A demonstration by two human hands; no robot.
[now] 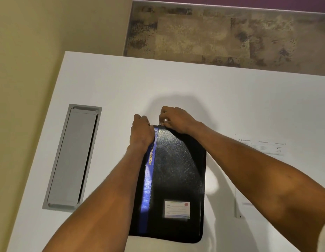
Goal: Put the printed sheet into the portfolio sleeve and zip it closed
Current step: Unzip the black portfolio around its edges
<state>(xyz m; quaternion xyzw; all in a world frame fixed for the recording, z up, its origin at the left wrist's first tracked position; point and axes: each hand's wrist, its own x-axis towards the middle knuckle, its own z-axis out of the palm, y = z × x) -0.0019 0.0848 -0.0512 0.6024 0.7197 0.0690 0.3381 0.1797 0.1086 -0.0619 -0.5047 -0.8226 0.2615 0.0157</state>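
"PORTFOL…" on portfolio sleeve (pixel 174 171)

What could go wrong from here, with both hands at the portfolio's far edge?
1. The printed sheet lies on the table to the right, outside the portfolio; zipping now would likely leave it out.
2. The right hand pinches something small at the far corner, probably the zip pull; it could slip from that grip.
3. The left hand holds only the spine corner, so the portfolio may slide.

Both bare arms reach up from bottom of frame. Left grip (pixel 142 130) curled tight, middle. Right grip (pixel 176 120) pinching, fingers bent, beside it.
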